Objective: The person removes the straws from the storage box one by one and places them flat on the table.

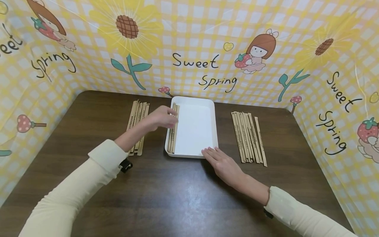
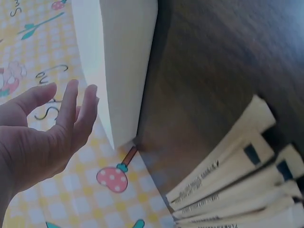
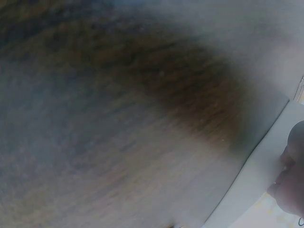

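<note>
A shallow white tray [image 1: 196, 128] lies on the table, with several slim sticks in printed brown paper sleeves [image 1: 172, 141] lined up lengthwise along its left side. My left hand [image 1: 162, 117] hovers at the tray's left rim, over those sticks. In the left wrist view its fingers [image 2: 89, 111] are loosely bent and apart, with nothing seen between them. My right hand [image 1: 226, 168] rests on the near right corner of the tray, fingers extended together. The right wrist view is blurred and shows only part of that hand [image 3: 292, 178] at the tray's edge.
To the tray's left lies a bunch of the same paper-sleeved sticks [image 1: 137, 115], partly under my left forearm. A second bunch [image 1: 245, 138] lies to the right, one stick slightly apart. The brown table [image 1: 177, 197] is bordered by a yellow checked cloth [image 1: 189, 42] behind and at both sides.
</note>
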`<state>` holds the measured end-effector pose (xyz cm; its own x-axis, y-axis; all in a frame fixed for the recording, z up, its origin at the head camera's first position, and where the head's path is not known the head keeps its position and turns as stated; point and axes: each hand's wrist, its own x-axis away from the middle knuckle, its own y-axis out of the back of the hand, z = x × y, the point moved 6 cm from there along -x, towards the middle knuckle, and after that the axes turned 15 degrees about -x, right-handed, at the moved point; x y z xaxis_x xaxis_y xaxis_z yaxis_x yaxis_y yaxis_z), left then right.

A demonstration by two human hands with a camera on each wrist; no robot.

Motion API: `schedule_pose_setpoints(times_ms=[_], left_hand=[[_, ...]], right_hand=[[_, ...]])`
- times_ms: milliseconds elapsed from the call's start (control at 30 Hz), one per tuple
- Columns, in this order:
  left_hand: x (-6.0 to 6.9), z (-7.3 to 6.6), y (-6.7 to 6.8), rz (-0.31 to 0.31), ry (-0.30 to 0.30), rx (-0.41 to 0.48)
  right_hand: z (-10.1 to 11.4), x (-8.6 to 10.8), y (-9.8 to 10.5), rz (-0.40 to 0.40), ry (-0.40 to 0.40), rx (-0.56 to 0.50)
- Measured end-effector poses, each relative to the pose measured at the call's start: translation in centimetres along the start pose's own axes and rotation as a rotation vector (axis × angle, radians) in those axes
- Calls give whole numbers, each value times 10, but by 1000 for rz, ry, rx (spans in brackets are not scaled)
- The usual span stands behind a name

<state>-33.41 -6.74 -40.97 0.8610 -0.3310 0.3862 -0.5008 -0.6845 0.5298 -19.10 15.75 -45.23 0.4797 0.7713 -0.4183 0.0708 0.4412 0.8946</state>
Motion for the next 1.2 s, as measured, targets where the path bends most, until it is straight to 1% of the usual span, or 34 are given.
schedule_pose_setpoints(times_ms=[133,300,600,733,900,1033,1200], left_hand=[[-4,-2,-9,2,20,-45],[-9,-1,-17,-22,33,-108],[-14,-3,-21,-63,44,-200],[-14,-5,-23,-75,52,-245],[-18,-4,-26,-87,61,-293],[-20,-5,-28,-99,58,-308],[-24,-7,-32,-114,25,-346]], right_hand=[[0,0,0,-6,5,0],[-1,0,-1,-7,5,1],[0,0,-1,-8,4,6],[-1,0,-1,-12,5,3],[-1,0,-1,-10,5,0],[-1,-1,0,-11,5,3],[-1,0,-1,-7,0,3]])
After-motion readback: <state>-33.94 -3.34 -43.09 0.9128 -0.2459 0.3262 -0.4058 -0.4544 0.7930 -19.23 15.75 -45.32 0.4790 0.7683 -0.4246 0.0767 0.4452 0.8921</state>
